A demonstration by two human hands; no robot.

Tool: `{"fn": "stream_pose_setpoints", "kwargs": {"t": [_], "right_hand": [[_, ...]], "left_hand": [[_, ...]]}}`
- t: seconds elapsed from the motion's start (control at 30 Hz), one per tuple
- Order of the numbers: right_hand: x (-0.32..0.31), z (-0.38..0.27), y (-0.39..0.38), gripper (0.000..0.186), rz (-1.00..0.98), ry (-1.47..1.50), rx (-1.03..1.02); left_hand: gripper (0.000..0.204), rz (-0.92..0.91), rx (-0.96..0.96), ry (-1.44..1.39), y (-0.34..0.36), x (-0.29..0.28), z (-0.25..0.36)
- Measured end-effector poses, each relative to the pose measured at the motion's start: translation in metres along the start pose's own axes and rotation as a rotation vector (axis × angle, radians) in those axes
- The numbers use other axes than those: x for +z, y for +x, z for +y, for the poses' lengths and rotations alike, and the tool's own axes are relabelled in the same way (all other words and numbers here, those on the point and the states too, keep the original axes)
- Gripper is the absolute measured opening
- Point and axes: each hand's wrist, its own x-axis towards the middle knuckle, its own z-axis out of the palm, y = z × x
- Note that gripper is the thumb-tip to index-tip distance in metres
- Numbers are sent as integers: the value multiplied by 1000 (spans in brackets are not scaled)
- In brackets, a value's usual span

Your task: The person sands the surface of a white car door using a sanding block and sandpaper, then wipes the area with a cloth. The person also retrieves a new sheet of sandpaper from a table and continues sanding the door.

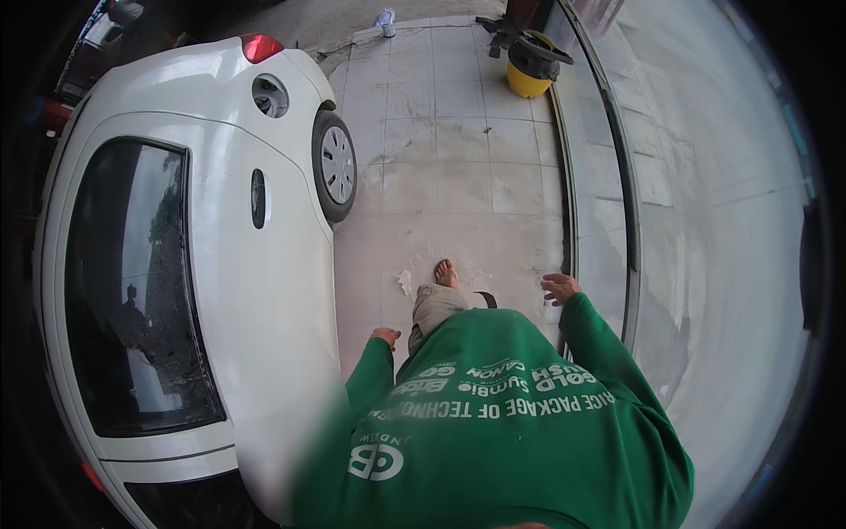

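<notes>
My left hand [386, 336] hangs low beside the white car [286, 300], apart from its side. It looks loosely open, with a fingertip pointing inward; the rest of its fingers barely show, and I see nothing held. Out to the right, my right hand [560, 288] is open and empty, its fingers spread near the glass panel's metal frame [568, 212]. My green sleeves reach down to both wrists. One bare foot [446, 273] is forward on the tiled floor [463, 189], next to a whitish wet-looking patch [404, 282].
The car's rear wheel [336, 166] juts out ahead on the left, below an open fuel filler recess [270, 95]. Ahead right, a yellow bucket [529, 81] with a black item on top stands against the glass. A whitish bundle [386, 22] sits at the tiles' far edge.
</notes>
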Motion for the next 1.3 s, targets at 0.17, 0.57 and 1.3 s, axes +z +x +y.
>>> {"fn": "stream_pose_setpoints", "kwargs": {"t": [0.17,0.57,1.3], "right_hand": [[-11,42,24,45,73,180,284],[-30,-189,214,35,-66,78,438],[59,-1095,691,34,-296,-658,-255]], "left_hand": [[46,332,441,275,61,-158,179],[43,291,374,-55,190,-316,402],[52,542,590,-311,332,-766,789]]}}
